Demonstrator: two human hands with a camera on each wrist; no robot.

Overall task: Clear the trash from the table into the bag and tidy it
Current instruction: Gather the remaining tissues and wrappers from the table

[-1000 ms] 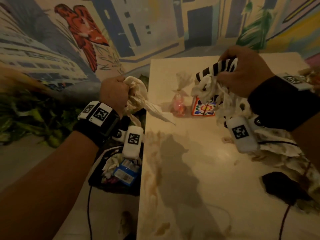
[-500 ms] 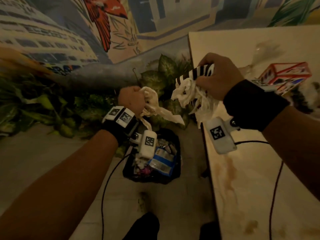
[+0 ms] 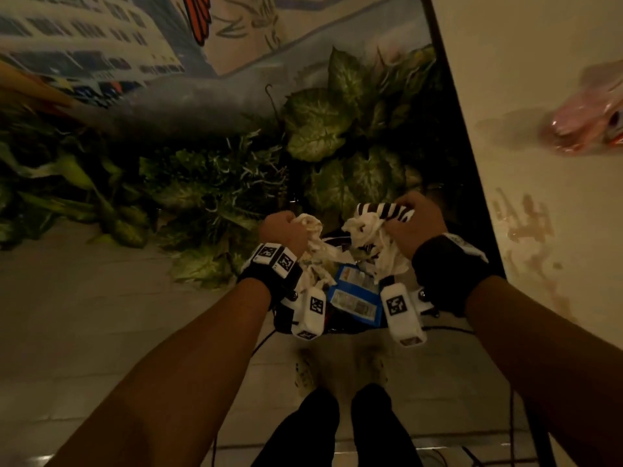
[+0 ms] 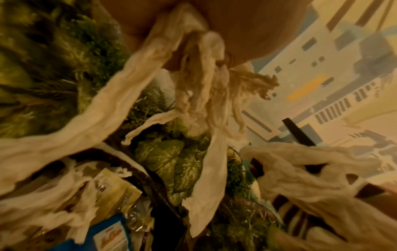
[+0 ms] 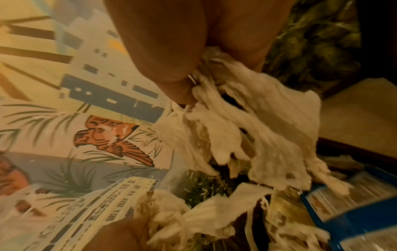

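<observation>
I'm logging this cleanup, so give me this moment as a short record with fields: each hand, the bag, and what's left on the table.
left hand: grips crumpled tissue over the bag
right hand: grips torn tissue and a black-and-white striped wrapper
bag: black, on the floor beside the table, holds tissue and a blue packet
table: stained; a pink plastic pouch lies on it
</observation>
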